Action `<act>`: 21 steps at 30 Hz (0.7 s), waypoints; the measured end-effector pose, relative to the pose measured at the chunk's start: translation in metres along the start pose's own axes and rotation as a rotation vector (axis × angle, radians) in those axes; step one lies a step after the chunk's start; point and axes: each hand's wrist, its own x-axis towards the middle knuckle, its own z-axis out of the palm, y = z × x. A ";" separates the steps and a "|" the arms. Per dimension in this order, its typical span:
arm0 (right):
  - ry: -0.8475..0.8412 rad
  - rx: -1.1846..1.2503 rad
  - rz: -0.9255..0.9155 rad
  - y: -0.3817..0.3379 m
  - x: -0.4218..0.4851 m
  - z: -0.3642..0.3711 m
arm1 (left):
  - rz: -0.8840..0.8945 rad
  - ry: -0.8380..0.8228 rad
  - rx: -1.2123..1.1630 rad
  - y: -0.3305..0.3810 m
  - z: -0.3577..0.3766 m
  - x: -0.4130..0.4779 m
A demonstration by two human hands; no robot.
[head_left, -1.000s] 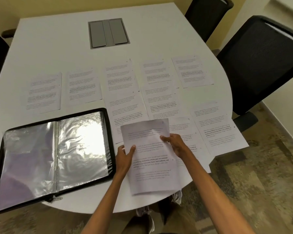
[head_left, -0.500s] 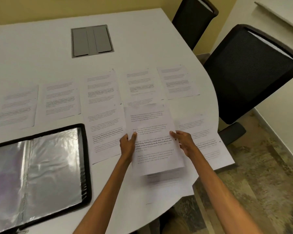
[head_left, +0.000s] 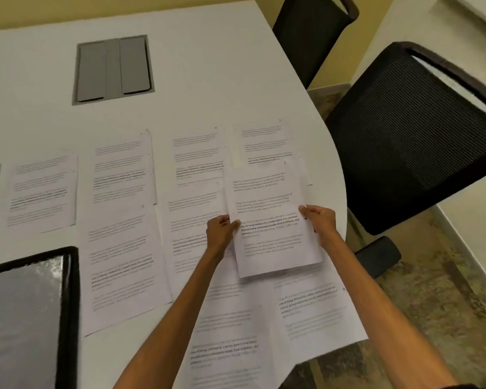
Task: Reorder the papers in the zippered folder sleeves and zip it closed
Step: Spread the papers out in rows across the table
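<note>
left hand | fingers pinch sheet at its left edge | right hand | fingers grip right edge | folder open, lower left of tabletop

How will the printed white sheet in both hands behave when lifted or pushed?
Probably floppy: the thin printed white paper sheet is pinched at both side edges by the left hand and right hand. Likely light: fingertip pinches carry it. Pushed on the smooth white table, it would probably slide easily.
</note>
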 end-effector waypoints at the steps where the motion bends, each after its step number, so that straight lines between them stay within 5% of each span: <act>1: 0.001 -0.006 0.004 -0.003 0.012 -0.002 | -0.002 0.007 0.001 0.003 0.007 0.005; 21: 0.109 -0.356 -0.165 -0.022 0.125 0.018 | 0.060 0.246 0.140 0.040 0.061 0.079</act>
